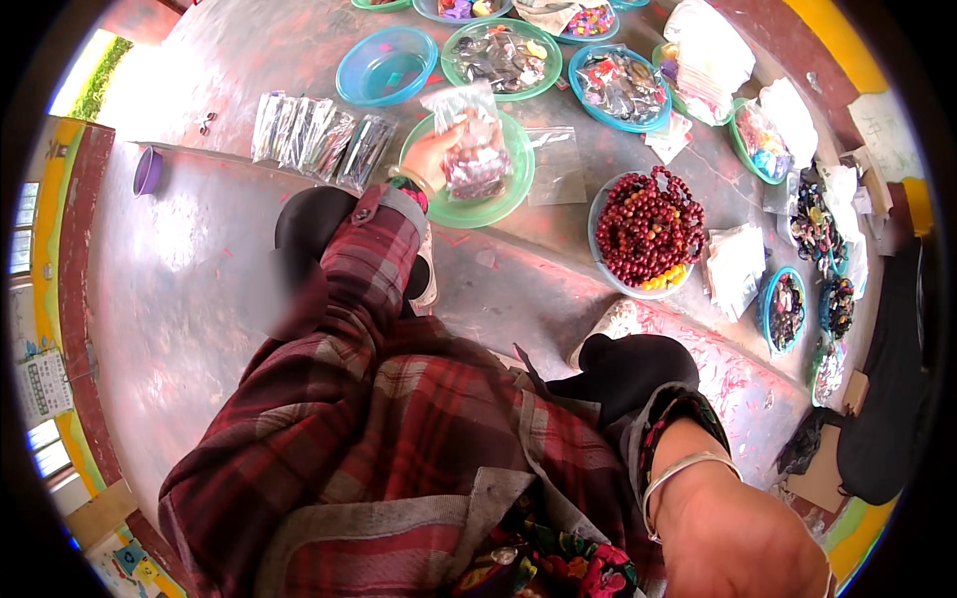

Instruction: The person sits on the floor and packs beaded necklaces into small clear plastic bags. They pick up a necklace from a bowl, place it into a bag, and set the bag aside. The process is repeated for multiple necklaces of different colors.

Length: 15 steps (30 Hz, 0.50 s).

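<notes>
My left hand (436, 156) reaches out over a pale green basin (515, 189). Its fingers grip the edge of a clear plastic bag (477, 145) with dark reddish contents, which hangs above or rests in the basin. A flat clear bag (555, 164) lies just right of that basin. Close to the camera at the lower right is my right hand (743, 533), with a silver bangle at the wrist; its fingers are hidden from view. Further right of the basin, a bowl (638, 294) holds dark red bead strands (646, 224) and some yellow beads.
Packed clear bags (317, 135) lie in a row left of the basin, near scissors (206, 122). A blue basin (387, 65) and several filled basins stand beyond. White bags (735, 269) lie right of the beads. A purple bowl (148, 171) sits at far left. A step edge crosses the floor.
</notes>
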Motion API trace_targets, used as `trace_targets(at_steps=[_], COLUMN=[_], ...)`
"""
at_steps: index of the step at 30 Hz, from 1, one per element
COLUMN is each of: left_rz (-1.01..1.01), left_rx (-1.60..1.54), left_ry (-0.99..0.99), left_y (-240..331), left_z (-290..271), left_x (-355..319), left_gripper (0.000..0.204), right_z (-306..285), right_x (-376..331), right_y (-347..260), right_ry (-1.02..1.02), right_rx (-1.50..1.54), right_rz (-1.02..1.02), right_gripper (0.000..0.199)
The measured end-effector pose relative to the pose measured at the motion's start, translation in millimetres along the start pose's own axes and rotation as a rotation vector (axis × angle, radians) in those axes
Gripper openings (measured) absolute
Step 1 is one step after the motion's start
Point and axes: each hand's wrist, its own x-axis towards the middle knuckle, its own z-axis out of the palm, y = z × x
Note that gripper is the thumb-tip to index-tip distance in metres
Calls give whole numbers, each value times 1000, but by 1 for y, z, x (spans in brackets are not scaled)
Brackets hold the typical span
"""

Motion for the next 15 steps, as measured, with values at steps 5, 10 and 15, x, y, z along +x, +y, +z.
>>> trace_targets(at_steps=[5, 10, 15], left_rz=[-45, -101, -116], left_rx=[62, 258, 336], left_ry=[173, 169, 243], left_y=[-33, -19, -23], left_z=[-19, -45, -63], left_x=[11, 11, 17], left_gripper=[21, 23, 20], right_z=[-15, -31, -22], right_x=[1, 1, -6], right_y=[-10, -6, 11], right_ry=[-97, -149, -154], right_rx=[-307, -98, -89], right_rz=[-99, 35, -20], right_gripper=[21, 17, 16])
